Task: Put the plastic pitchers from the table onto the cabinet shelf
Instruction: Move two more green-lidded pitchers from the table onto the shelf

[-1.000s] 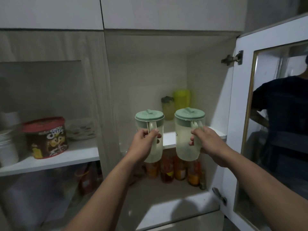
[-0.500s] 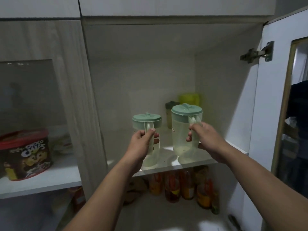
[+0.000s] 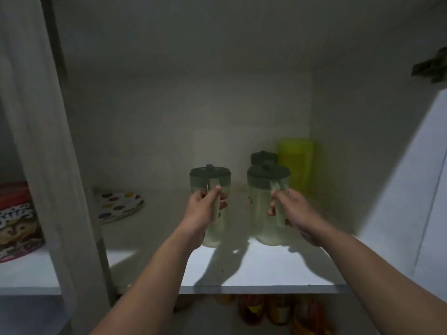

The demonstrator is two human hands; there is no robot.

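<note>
While both pitchers stand upright on the cabinet shelf (image 3: 266, 267), the left hand (image 3: 203, 211) curls around the handle of the left pitcher (image 3: 210, 189) and the right hand (image 3: 291, 209) around that of the right pitcher (image 3: 262, 201). Each handle faces the person, long axes vertical, so letting go looks to call for straight backward withdrawal.

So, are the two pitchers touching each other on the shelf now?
Apart. The head view shows a clear strip of back wall and shelf between the left pitcher and the right pitcher, each held by its handle in one hand.
</note>
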